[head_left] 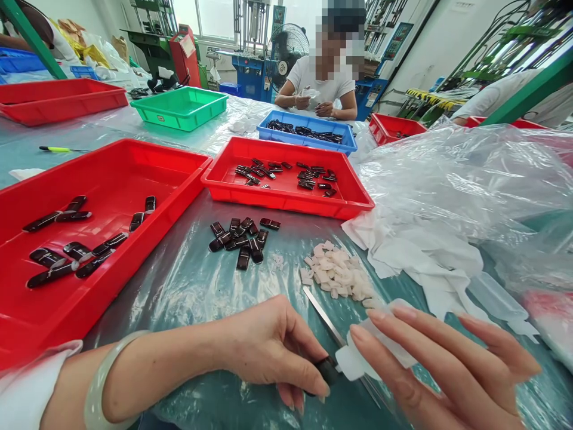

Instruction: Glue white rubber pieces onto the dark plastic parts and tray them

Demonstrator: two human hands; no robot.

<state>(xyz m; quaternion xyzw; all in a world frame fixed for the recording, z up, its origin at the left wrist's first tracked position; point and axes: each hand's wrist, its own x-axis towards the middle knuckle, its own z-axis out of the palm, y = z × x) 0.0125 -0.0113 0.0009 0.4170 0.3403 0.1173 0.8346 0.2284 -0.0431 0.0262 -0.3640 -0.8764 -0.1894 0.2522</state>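
My left hand (277, 352), with a bangle on the wrist, pinches a small glossy black plastic piece (327, 371) between thumb and fingers. Close beside it, my right hand (447, 370) holds a translucent white squeeze bottle (380, 340), tilted with its narrow end toward the black piece. Whether bottle and piece touch I cannot tell. Metal tweezers (324, 313) lie on the table, partly hidden under the bottle. Beyond them is a heap of small whitish pads (340, 272). Left of the heap lies a loose pile of black plastic pieces (242, 239).
A red tray (134, 239) at left and another red tray (286, 200) ahead hold black pieces. Behind stand a blue tray (308, 142) and a green tray (181, 116). White cloth (412, 257) and clear plastic sheeting (470, 173) lie at right. A co-worker (322, 89) sits opposite.
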